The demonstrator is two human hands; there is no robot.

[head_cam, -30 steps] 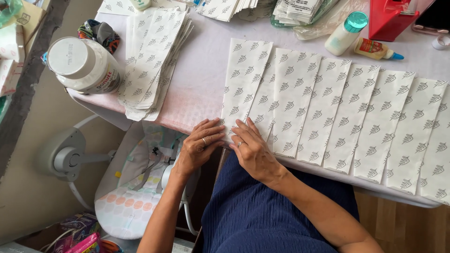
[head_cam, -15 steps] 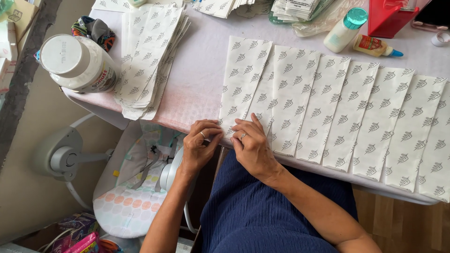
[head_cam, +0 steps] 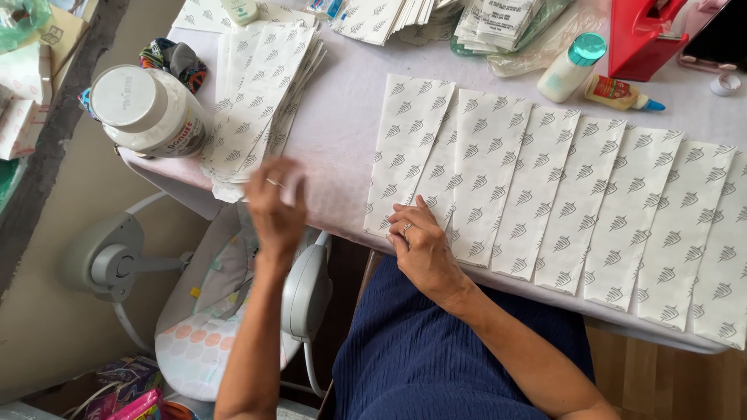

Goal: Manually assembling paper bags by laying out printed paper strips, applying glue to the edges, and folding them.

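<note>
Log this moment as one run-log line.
left hand: raised, reaching toward paper stack | right hand: pressing near end of leftmost bag in patterned bag row | table: covered

White table [head_cam: 350,167] bears patterned paper strips [head_cam: 537,194], bottles [head_cam: 572,68].

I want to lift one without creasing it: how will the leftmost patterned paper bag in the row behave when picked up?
The leftmost patterned paper bag lies thin and flat, so it is probably very light and floppy, drooping if lifted by one end. Its near end overhangs the table edge under the right hand; released, it might slide easily on the smooth cover.
</note>
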